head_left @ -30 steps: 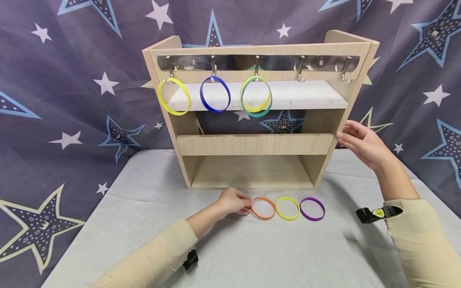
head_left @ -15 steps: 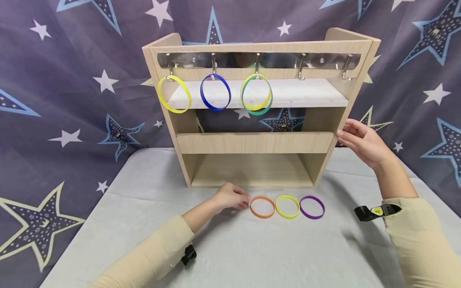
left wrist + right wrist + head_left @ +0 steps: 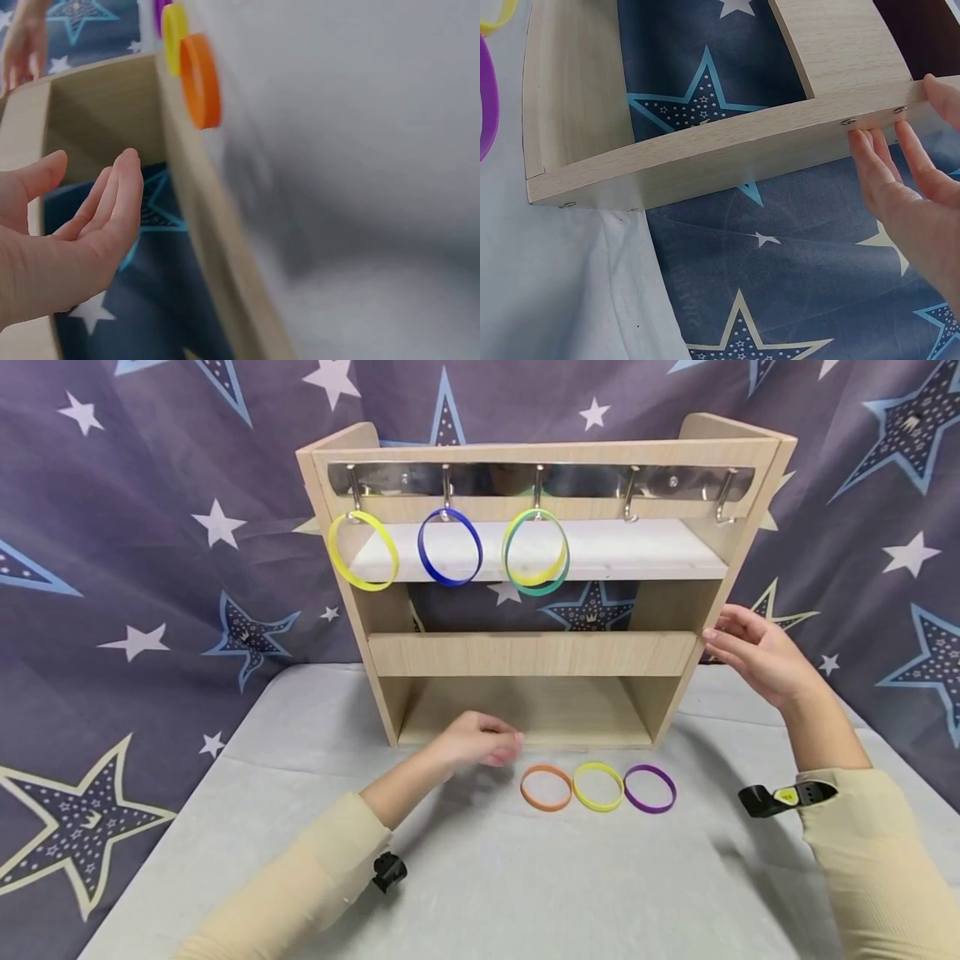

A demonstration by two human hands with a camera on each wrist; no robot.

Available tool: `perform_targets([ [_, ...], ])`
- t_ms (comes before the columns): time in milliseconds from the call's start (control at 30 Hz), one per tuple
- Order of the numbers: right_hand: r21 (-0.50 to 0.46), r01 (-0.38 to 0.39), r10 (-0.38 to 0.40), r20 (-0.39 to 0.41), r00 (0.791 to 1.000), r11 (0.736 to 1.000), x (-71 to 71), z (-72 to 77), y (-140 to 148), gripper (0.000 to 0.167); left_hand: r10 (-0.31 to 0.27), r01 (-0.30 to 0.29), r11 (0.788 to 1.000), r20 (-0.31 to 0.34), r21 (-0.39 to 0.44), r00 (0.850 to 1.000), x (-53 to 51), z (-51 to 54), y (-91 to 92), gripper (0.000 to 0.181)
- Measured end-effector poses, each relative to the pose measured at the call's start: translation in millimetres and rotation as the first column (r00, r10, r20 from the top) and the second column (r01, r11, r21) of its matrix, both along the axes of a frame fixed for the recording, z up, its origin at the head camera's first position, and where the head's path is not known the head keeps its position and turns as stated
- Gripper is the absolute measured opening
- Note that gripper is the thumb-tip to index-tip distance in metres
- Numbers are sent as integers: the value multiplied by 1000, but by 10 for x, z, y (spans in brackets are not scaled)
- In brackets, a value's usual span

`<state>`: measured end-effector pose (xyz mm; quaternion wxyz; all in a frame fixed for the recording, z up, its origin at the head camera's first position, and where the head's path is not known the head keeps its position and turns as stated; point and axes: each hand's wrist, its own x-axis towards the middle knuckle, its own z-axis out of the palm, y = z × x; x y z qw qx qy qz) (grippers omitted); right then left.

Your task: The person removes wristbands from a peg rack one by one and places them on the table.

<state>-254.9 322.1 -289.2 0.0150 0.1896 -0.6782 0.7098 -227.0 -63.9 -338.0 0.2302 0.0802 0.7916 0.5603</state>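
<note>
The orange ring (image 3: 546,807) lies flat on the tablecloth (image 3: 510,885) before the wooden shelf (image 3: 532,655), just beside a yellow ring (image 3: 598,808). My left hand (image 3: 477,741) hovers near it, thumb and fingers parted, holding nothing. My right hand (image 3: 768,667) touches the shelf's side with nearly straight fingers; too hard a push there could, I think, jolt the blue ring (image 3: 452,582) off its hook (image 3: 447,485).

Nothing can be read: the yellow label (image 3: 786,796) on the right wrist's black strap (image 3: 817,793) is too small.

Free passage to the two right-hand hooks (image 3: 631,495), hanging bands (image 3: 452,582) across the other three.
</note>
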Motion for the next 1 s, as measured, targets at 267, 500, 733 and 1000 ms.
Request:
perform_targets([
  [267,2,5,-5,35,999,1000,17,-45,1,31,3,-5,999,-62,-32,998,5,355,-75,36],
  [500,0,1,-1,12,1000,1000,27,-50,9,31,-10,10,1000,-160,1,987,-2,657,-78,36],
  [733,-73,-39,39,-8,999,997,3,-50,12,33,33,-7,995,-264,96,964,25,860,-19,31],
  [1000,-87,-59,57,-29,998,994,-14,-32,12,34,183,-87,952,-315,295,931,59,1019,93,26],
])
